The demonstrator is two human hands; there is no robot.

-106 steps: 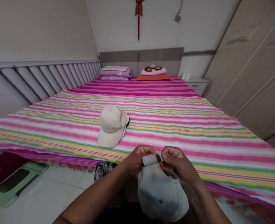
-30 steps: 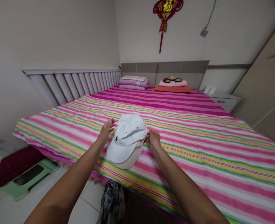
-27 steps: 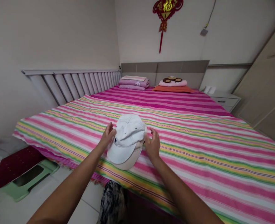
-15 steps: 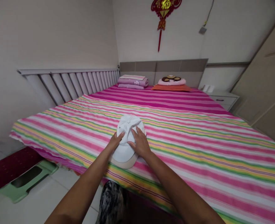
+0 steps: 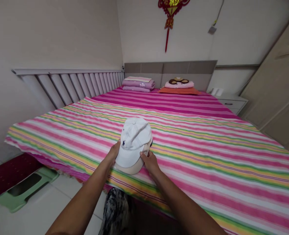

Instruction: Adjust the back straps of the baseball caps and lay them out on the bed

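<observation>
Standing by the bed, I see a white cap (image 5: 134,133) sitting on top of a tan cap (image 5: 131,169), and both are on the stripy sheet (image 5: 208,153) near the front edge. Their brims point to the person, and the tan brim peeks out from under the white one. A little dark horse-like mark is on the white cap. The left grip (image 5: 113,152) touches the side of the caps, but some fingers are hidden, so I can't tell how tight it is. The right grip (image 5: 149,160) is narrow, with its thumb on the edge of the white brim, and I can't tell if it is pinching. Far back are folded purple bedding (image 5: 138,85) and an orange pillow (image 5: 180,91). A green stool (image 5: 14,199) is on the floor
</observation>
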